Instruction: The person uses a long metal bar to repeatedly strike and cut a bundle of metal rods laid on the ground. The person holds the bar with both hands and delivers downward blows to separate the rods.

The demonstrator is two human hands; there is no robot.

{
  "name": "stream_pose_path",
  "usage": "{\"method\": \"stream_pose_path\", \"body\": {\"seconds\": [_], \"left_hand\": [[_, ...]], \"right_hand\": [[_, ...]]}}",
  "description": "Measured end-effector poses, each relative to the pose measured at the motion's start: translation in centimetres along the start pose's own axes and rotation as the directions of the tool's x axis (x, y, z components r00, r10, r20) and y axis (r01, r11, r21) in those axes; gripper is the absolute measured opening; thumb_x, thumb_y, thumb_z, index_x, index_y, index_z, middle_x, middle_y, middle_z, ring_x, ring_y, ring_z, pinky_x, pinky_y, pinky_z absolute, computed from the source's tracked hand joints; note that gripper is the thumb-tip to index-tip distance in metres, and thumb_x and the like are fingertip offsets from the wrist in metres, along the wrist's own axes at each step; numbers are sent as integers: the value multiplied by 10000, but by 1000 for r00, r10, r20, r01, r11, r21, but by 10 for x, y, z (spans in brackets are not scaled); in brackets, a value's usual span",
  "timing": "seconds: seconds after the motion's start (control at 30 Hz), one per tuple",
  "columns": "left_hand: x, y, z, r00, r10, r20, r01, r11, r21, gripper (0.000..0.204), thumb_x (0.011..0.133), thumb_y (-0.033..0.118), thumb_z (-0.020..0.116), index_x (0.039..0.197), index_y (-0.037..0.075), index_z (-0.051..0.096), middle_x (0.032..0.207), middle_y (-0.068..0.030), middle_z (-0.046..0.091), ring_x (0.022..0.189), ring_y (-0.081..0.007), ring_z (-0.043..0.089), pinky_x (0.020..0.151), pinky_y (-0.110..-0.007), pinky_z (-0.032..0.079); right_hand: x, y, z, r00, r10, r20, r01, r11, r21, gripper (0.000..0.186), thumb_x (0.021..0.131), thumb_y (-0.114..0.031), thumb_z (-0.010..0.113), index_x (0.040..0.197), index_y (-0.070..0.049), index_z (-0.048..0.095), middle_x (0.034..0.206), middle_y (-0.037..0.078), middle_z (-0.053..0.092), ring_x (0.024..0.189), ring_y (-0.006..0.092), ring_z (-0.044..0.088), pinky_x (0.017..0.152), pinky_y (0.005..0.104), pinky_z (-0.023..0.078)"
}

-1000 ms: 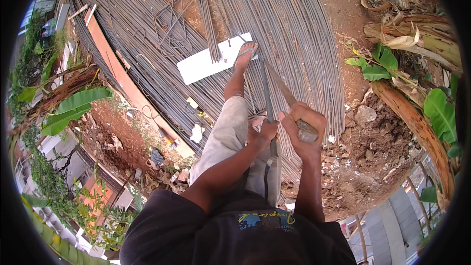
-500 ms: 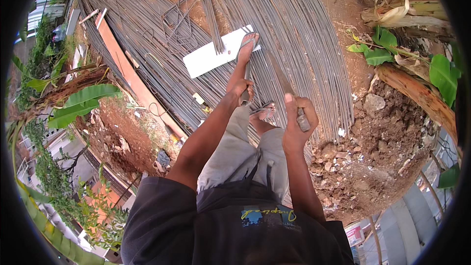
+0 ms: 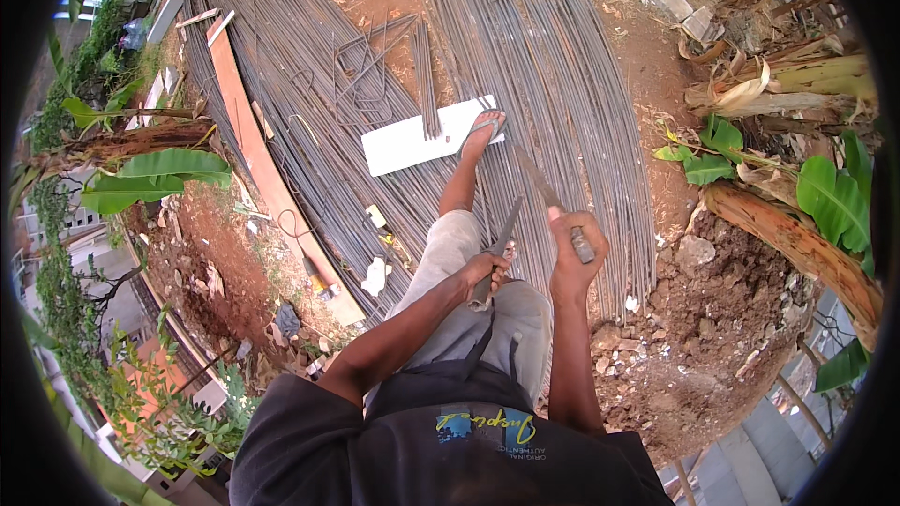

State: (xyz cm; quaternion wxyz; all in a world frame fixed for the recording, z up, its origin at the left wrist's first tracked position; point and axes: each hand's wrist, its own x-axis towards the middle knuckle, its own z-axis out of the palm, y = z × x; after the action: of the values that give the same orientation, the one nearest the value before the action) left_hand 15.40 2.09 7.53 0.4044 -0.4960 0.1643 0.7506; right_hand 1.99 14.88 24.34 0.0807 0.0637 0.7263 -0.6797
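Observation:
My left hand (image 3: 487,274) is closed round the handle of a long, tapered dark metal tool (image 3: 510,228) in front of my thighs. Its narrow end points away from me and slightly right. Farther right, my right hand (image 3: 574,242) grips the grey handle of a second flat, blade-like tool (image 3: 536,176), thumb along it. That one slants away to the left above the steel bars, apart from the first tool. I cannot tell the exact kind of either. My sandalled foot (image 3: 482,127) rests on the right end of a white board (image 3: 403,142).
Long steel reinforcing bars (image 3: 572,84) cover the ground ahead. Short cut bars (image 3: 425,75) lie partly on the white board, beside bent steel frames (image 3: 361,84). A brown plank (image 3: 246,141) runs along the left. Rubble and soil (image 3: 722,319) lie right, below a banana stem (image 3: 797,244).
My left hand has drawn its tool back toward my body and turned its tip rightward. The right hand stays nearly in place. The view has shifted, showing more ground ahead.

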Motion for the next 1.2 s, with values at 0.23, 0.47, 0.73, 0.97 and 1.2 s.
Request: {"method": "stream_pose_path", "body": {"seconds": [0.23,0.47,0.73,0.97,1.2], "left_hand": [[25,-21,-3,992,128,0,-126,978,168,106,996,169,609,911,107,591,669,24,537,491,-106,506,428,-281,433],[42,-34,-13,998,-4,-58,7,999,42,90,977,182,613,932,105,602,664,-25,579,478,-175,549,435,-351,479],[45,-43,5,990,139,34,-142,975,168,80,996,182,569,971,108,582,665,-33,555,525,-173,553,496,-357,510],[26,-37,30,976,218,-13,-214,965,152,114,1019,211,535,1037,105,571,667,-38,548,539,-170,538,519,-374,506],[15,-49,105,961,259,100,-259,966,-21,235,1029,354,528,947,136,562,791,-5,609,617,-188,581,591,-386,538]], "right_hand": [[-23,-11,7,768,-202,607,359,922,-147,250,952,-107,767,763,-35,620,746,-10,558,760,91,506,738,288,429],[12,-36,22,998,30,55,-25,996,-91,227,812,-121,842,769,-32,637,734,56,601,685,204,567,682,371,459],[-51,-159,42,322,-127,938,376,927,-4,232,804,-152,837,731,-75,630,684,105,619,689,269,663,653,402,486],[-41,-108,-24,874,63,482,21,985,-168,234,901,-42,803,744,-7,633,733,-19,612,741,59,555,708,275,458],[-93,50,-64,990,15,137,-15,1000,3,163,971,-93,751,853,-27,659,897,48,660,957,130,614,966,337,467]]}}
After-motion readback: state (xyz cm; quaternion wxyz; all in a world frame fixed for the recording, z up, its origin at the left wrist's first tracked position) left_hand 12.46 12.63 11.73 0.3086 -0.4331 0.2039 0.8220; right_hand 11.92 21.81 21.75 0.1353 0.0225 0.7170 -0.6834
